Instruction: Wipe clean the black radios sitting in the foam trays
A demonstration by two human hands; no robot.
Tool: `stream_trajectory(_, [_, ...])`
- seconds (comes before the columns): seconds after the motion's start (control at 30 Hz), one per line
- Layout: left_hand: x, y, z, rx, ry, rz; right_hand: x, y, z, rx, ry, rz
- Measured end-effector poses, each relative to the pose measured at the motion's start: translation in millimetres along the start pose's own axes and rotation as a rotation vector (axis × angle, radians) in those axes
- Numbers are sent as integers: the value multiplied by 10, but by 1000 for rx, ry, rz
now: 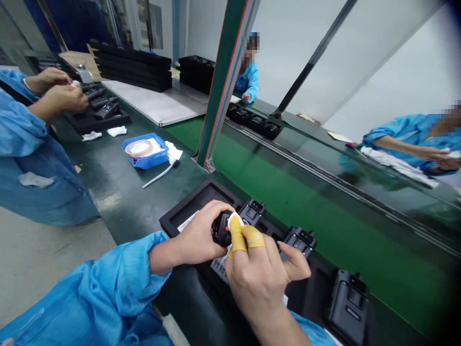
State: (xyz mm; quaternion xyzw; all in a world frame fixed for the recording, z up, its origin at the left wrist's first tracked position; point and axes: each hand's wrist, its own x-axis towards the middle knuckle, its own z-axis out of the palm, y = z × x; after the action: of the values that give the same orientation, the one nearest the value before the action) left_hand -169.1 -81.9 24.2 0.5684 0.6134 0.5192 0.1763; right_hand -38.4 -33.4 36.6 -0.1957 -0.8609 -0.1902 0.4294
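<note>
My left hand (201, 236) is closed around a black handheld radio (220, 228), its end with an orange spot turned towards me. Yellow finger cots cover fingers of my right hand (257, 269), which presses a small white wipe (235, 219) against the radio. Under both hands lies a black foam tray (212, 188) with cut-out slots. More radios sit in it: one radio (252, 211) just behind my fingers, another radio (299, 239) right of them, and a third radio (348, 305) at the far right. My hands hide part of the held radio.
Beyond the tray stands a green post (219, 86). A blue bin (146, 151) with a tape roll and a brush (160, 174) lie to the left. At the left, a co-worker's hands (61, 91) work over another foam tray (97, 126). A conveyor rail (306, 168) runs behind; people sit across it.
</note>
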Motion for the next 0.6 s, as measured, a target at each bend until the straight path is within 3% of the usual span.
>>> stream_trajectory(0.17, [-1, -14, 4, -9, -12, 20, -15, 76, -44, 4, -40, -11])
stream_trajectory(0.33, [-1, -20, 4, 1, -11, 11, 9, 186, -42, 102, -72, 93])
stream_trajectory(0.6, [6, -4, -18, -5, -35, 2, 39, 265, 59, 353, -110, 0])
